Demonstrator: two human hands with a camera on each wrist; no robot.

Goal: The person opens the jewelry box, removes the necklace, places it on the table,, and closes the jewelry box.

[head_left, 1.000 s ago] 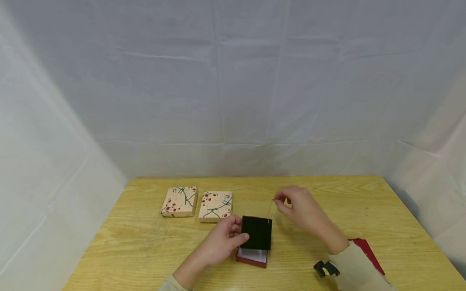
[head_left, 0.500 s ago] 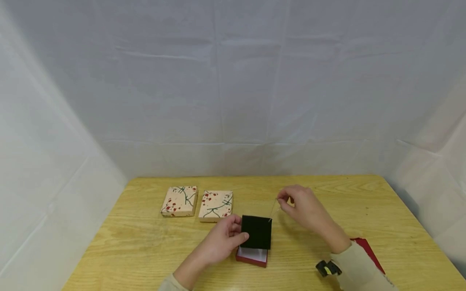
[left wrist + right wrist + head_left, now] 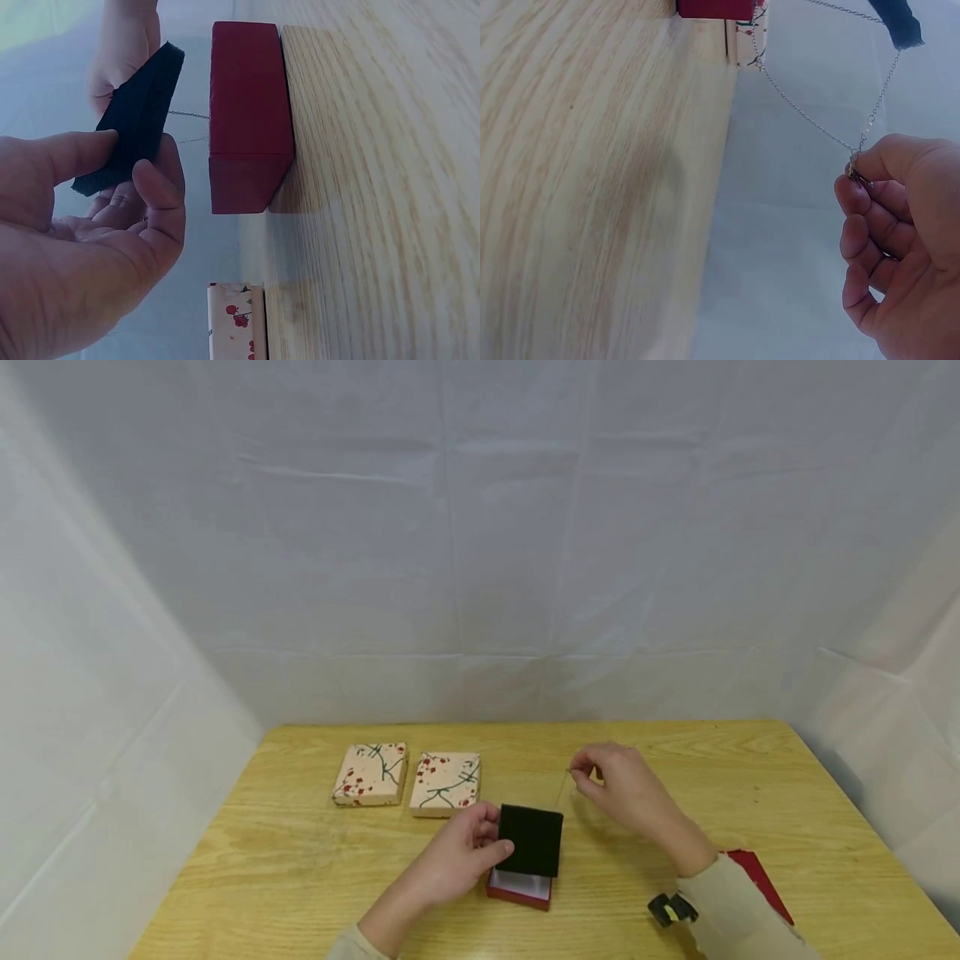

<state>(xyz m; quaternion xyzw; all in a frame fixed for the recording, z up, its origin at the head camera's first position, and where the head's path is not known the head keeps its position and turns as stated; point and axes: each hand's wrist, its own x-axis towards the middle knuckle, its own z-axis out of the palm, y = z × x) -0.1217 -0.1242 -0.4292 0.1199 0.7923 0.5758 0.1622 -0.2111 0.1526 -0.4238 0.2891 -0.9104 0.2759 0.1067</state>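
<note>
My left hand (image 3: 457, 850) pinches a black square jewelry-box pad (image 3: 530, 841) by its left edge, thumb on top and fingers beneath. The left wrist view shows the pad (image 3: 139, 124) tilted above a small red box base (image 3: 251, 90). In the head view that box base (image 3: 519, 897), white inside, is partly covered by the pad. A thin silver necklace (image 3: 853, 151) runs from the pad's far corner, and one strand loops down toward the red box. My right hand (image 3: 618, 789) pinches the end of this necklace between thumb and forefinger, up and right of the pad.
Two cream boxes with red blossoms stand at the back left, one farther left (image 3: 370, 775) and one nearer the middle (image 3: 445, 785). A flat red piece (image 3: 761, 885) lies partly behind the right sleeve (image 3: 738, 910). White sheeting (image 3: 480, 568) surrounds the wooden table (image 3: 285, 877).
My right hand has moved slightly right and drawn the necklace out at a longer slant from the pad. The left hand stays in place, the pad turning very slightly.
</note>
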